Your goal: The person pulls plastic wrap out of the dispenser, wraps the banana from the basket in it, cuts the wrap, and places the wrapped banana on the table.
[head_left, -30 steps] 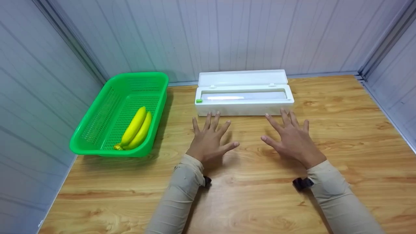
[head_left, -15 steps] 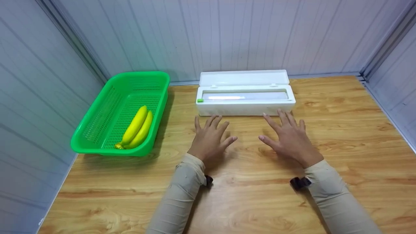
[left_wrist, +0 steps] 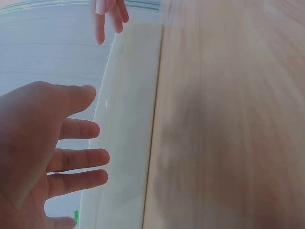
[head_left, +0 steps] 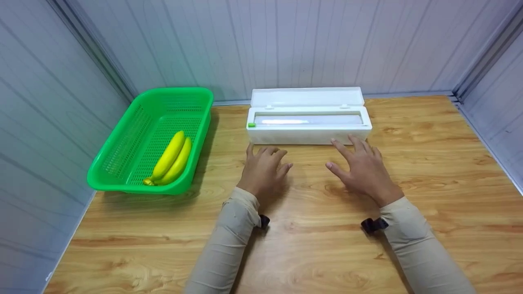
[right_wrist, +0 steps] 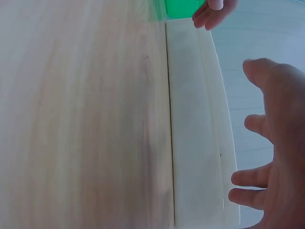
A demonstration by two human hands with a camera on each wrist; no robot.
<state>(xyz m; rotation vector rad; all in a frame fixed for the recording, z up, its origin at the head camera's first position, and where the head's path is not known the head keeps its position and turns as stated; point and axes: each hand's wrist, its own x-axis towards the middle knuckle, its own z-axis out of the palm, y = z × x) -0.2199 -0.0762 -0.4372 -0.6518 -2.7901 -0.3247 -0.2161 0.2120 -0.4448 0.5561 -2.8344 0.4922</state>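
Note:
A long white cling film dispenser box [head_left: 309, 136] stands near the back wall in the head view, its lid [head_left: 307, 97] tipped back. Through its top opening a shiny clear roll [head_left: 310, 120] shows, and a small green slider [head_left: 251, 125] sits at the left end. My left hand [head_left: 263, 169] hovers over the table before the box's left part, fingers slightly bent and holding nothing. Before the right part is my right hand [head_left: 365, 171], fingers spread, its fingertips overlapping the box front in this view. Both wrist views show the box's front face beyond relaxed fingers.
On the left stands a green plastic basket [head_left: 94, 177] holding two yellow bananas [head_left: 173, 159] joined at the stem. White panel walls [head_left: 302, 45] close off the back and sides of the wooden table [head_left: 318, 253]. A small black device sits at each wrist.
Both hands have drawn slightly closer together, and the left fingers have bent from widely spread to looser. The box, basket and bananas stay in place.

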